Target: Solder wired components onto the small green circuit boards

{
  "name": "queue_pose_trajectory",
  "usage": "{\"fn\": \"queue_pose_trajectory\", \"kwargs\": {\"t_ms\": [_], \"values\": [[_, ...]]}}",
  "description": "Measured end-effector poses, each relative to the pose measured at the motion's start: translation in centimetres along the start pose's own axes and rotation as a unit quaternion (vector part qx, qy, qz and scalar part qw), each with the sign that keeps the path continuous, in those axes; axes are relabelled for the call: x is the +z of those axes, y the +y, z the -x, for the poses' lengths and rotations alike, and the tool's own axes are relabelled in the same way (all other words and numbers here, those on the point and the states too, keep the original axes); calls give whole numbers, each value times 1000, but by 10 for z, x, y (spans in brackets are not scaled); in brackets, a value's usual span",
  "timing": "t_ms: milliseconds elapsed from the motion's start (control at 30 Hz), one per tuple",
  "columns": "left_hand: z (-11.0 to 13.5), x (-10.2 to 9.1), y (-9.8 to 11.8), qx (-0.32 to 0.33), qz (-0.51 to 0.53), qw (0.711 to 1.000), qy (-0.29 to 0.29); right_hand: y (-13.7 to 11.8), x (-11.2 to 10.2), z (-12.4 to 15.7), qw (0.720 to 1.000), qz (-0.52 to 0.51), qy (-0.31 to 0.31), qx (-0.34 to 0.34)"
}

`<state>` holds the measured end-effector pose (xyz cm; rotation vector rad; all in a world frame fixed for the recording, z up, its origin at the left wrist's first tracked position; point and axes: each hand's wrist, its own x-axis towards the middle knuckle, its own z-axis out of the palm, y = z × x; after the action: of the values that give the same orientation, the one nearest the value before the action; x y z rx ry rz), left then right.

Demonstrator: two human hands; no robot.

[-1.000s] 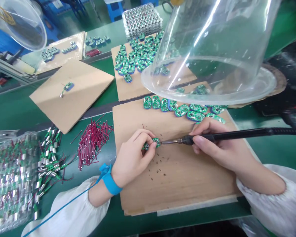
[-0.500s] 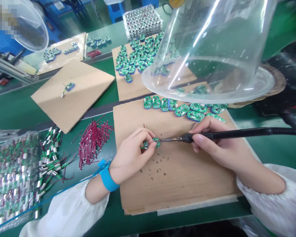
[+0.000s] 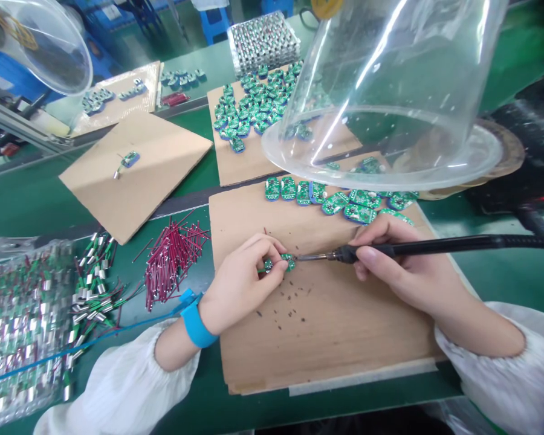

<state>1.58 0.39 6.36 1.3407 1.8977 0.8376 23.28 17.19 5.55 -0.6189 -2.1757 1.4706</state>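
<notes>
Green circuit board | left hand pinching it | right hand gripping black soldering iron | cardboard beneath

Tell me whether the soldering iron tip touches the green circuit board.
Cannot tell: the head view shows the iron tip at the green circuit board's edge, too small to judge.

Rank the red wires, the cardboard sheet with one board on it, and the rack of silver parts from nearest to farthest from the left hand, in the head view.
From the left hand:
1. Red wires: just left of the hand, on the green bench.
2. Cardboard sheet: up and to the left.
3. Rack of silver parts: at the far end, ahead.
</notes>
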Motion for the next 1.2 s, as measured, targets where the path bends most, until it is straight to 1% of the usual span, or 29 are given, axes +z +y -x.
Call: {"fn": "queue_pose_trajectory", "kwargs": {"t_ms": [200, 467, 533, 733, 1000, 1200], "values": [[-2, 0, 2, -8, 3, 1000, -3, 3, 0, 2, 1000, -5, -12, 23], [-4, -1, 2, -12, 10, 1000, -4, 7, -1, 3, 1000, -3, -19, 11], [-5, -1, 3, -14, 8, 1000, -3, 5, -2, 3, 1000, -7, -12, 13], [-4, -1, 4, -15, 5, 1000, -4, 2, -2, 3, 996, -69, 43, 20], [1, -2, -3, 9, 3, 1000, -6, 5, -4, 5, 995, -84, 39, 29], [0, -10, -1, 29, 12, 998, -58, 1, -3, 5, 997, -63, 34, 30]]}}
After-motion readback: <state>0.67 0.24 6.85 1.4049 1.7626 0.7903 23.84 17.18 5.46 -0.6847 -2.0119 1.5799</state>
